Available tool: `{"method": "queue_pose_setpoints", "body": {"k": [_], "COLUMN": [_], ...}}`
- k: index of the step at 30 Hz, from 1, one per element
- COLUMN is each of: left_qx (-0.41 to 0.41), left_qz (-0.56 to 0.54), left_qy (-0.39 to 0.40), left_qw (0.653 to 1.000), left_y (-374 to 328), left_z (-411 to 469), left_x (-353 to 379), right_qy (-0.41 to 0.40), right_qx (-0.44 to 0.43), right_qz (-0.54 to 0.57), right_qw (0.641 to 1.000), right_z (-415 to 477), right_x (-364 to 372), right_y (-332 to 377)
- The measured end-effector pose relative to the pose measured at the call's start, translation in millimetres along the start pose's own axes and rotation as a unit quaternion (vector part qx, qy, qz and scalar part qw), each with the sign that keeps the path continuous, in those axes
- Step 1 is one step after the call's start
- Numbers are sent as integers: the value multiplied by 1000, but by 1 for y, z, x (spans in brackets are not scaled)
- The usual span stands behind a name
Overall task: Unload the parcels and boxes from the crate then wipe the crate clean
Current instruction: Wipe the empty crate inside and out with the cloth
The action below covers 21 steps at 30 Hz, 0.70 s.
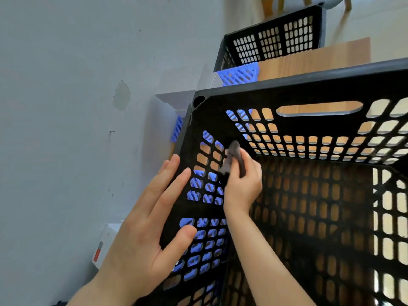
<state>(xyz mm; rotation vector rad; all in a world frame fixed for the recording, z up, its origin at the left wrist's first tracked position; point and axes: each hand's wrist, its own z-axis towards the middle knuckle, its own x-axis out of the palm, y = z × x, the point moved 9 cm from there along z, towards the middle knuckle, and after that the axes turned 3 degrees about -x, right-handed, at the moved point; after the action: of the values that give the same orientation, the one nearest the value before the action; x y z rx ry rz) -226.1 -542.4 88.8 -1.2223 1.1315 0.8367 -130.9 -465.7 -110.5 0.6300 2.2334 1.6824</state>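
Honestly the big black crate (pixel 309 89) is the one to watch. It sits on the wooden bench (pixel 309 60) with nothing left inside that I can see, so I'd guess it's light enough to slide or tip under a hard scrub. A second black crate (pixel 273 40) stands further back, and a blue basket (pixel 240 74) sits just beside the near crate's left wall, so a shove that way could knock into it. The left grip (pixel 150 217) is flat and wide open, fingers straight along that wall and thumb lying across the slots, so it's bracing rather than really holding. The right grip (pixel 241 184) is inside the crate, curled round a dark cloth (pixel 234 153) near the far left corner. My bet is the cloth snags in a slot and gets pulled out
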Motion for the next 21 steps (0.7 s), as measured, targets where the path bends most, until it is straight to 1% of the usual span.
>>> {"method": "queue_pose_setpoints", "body": {"k": [3,5,7,10,14,18,21], "left_qx": [1,1,1,0,-5,-53,-57], "left_qz": [2,2,3,1,5,-69,-70], "left_qy": [2,-2,-9,-28,-63,-145,-159], "left_qw": [1000,1000,1000,1000,998,986,983], "left_y": [0,-1,-2,-4,-5,-5,-5], "left_z": [-1,-1,0,3,4,15,26], "left_x": [1,-1,-2,-5,-9,-22,-20], "right_qy": [-12,-10,-9,17,45,58,50], "right_qx": [129,174,191,136,21,-79,-181], "right_qz": [-42,-41,-36,0,75,111,97], "right_qw": [991,984,981,991,996,989,977], "right_z": [5,8,10,10,5,2,-5], "right_x": [-7,-5,-3,3,8,13,13], "right_y": [-49,-54,-42,-3,67,122,148]}}
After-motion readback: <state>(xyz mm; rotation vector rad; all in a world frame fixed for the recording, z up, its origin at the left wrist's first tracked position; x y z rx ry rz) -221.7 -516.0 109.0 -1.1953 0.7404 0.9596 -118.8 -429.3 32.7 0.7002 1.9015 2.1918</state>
